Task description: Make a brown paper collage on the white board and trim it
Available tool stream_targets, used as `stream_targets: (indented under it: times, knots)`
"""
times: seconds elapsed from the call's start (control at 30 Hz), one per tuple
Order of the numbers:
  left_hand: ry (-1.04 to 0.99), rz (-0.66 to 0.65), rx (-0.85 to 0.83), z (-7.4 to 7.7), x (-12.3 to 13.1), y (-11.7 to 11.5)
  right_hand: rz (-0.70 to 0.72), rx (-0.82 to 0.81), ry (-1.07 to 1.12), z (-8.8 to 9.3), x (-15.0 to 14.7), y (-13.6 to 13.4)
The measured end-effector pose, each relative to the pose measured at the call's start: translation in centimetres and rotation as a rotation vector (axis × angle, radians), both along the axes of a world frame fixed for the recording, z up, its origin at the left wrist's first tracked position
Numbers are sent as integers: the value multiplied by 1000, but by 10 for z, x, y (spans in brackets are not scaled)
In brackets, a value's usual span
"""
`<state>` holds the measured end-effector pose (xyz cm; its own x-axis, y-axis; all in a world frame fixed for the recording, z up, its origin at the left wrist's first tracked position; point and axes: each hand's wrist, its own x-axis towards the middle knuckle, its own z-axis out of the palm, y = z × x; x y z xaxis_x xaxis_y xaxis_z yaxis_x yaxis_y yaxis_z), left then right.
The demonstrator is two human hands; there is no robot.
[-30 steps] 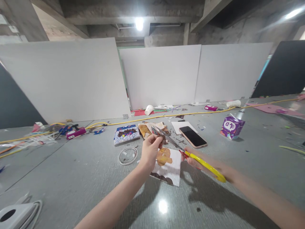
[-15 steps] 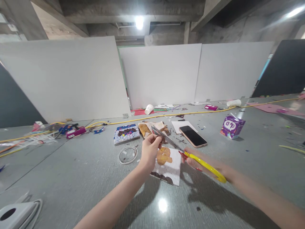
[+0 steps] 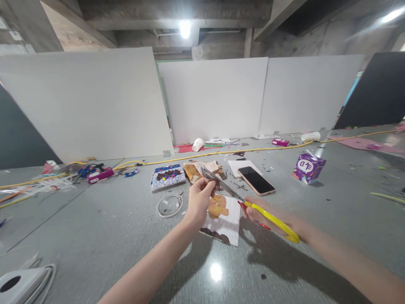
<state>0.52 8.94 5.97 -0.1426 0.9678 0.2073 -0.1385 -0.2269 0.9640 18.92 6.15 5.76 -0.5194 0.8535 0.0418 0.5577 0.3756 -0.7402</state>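
My right hand (image 3: 253,211) is closed around the scissors (image 3: 268,216), which have one yellow handle and a red part by the fingers. Their metal blades point up and left, across the fingertips of my left hand (image 3: 200,198). That hand is pinched, and a small dark scrap seems to show at its fingertips, too small to name. Below both hands lies a white square panel (image 3: 232,219) with orange-brown shapes in the middle and dark scallops along its near edge. My left hand covers part of it. Behind the blades is a crumpled brown and cream cloth (image 3: 193,171).
A mosaic-covered panel (image 3: 167,176) and a roll of tape (image 3: 170,206) lie to the left. On the right are a phone (image 3: 257,180) on white paper and a purple drink carton (image 3: 308,168). Yellow cable (image 3: 177,158) crosses behind; a white device (image 3: 23,283) sits near left.
The scissors' handles and my right hand have shifted very slightly. My left hand stays pinched in nearly the same place, and the objects around have not moved.
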Motion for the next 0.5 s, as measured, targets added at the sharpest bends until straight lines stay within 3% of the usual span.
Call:
stream_targets:
  times: [0.5]
  knots:
    - [-41,-8,-40,-2,-1,3,19,-12,-55,-3,1,2]
